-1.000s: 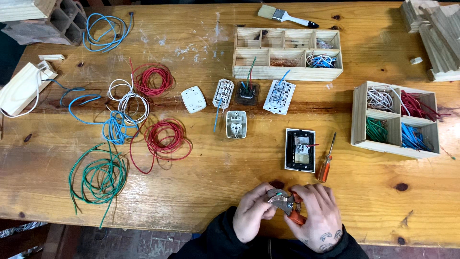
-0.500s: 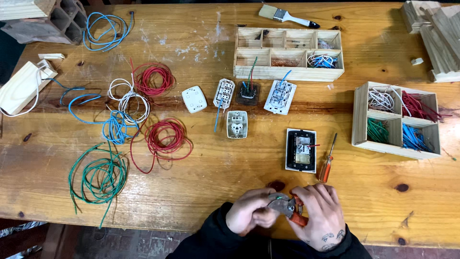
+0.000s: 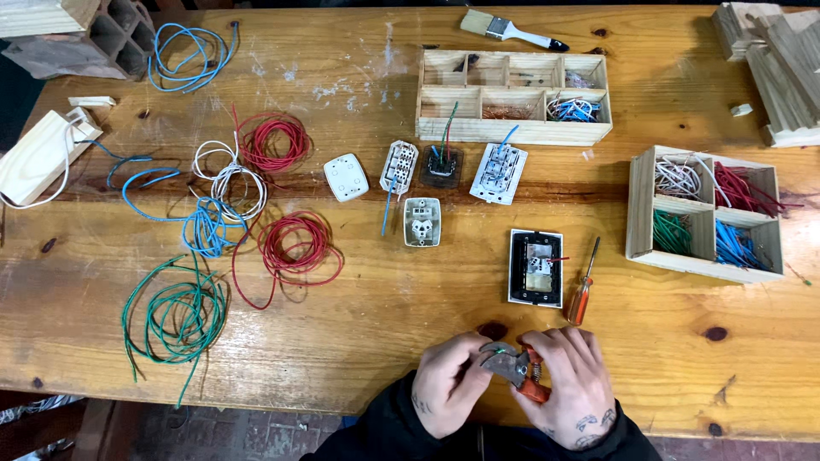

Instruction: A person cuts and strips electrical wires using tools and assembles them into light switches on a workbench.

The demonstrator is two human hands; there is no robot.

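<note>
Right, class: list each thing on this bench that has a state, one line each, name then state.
left hand: closed on a short green wire.
right hand: gripping the pliers.
pliers: orange-handled, jaws at the wire.
screwdriver: lying flat, untouched.
black-framed switch: back up, red wire attached.
green wire coil: loosely coiled.
four-part wooden box: open, wires sorted by colour.
paintbrush: lying idle.

Black sleeves, tattooed hands (image 3: 512, 384)

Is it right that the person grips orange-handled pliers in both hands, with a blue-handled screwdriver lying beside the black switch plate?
Not quite: the screwdriver has an orange handle, not blue, as the head view shows. It does lie beside the black switch plate, and both hands, left and right, grip the orange-handled pliers.
</note>
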